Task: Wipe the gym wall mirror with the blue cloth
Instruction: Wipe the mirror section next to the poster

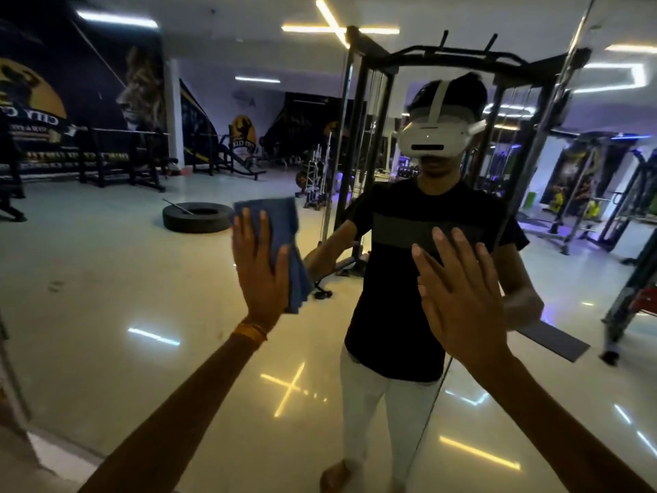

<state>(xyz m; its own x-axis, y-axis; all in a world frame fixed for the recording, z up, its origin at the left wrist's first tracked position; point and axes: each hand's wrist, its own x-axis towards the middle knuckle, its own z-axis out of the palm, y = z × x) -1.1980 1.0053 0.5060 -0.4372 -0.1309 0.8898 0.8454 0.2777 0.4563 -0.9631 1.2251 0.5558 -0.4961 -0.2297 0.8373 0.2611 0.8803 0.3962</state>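
**Left hand presses the blue cloth to the mirror, right hand braces beside it**

The blue cloth lies bunched and folded against the glass, trapped under the left palm. Its upper part shows above the fingertips and a loose fold hangs out past the thumb side. It sits about mid-height on the pane, well away from the mirror's lower edge at the bottom left. The left hand's fingers are straight and close together, pushing the cloth flat rather than gripping it. The right hand is bare, with its fingers spread and its palm toward the glass, apart from the cloth. Whether it actually touches the surface cannot be told.

Between and behind the hands stands the person's own reflection. A slanting seam crosses the glass to its right. A tyre and weight racks show in the reflected room further out.

The wipe looks to be under way, with most of the pane probably unwiped. To do it well:

- Spread the cloth wider under the palm so that more fabric meets the glass.
- Tuck in the hanging fold so that it does not drag.
- Work in overlapping passes from the upper edge downward.
- Lift the bare right palm off the glass, since it is likely to leave prints that need a second pass.
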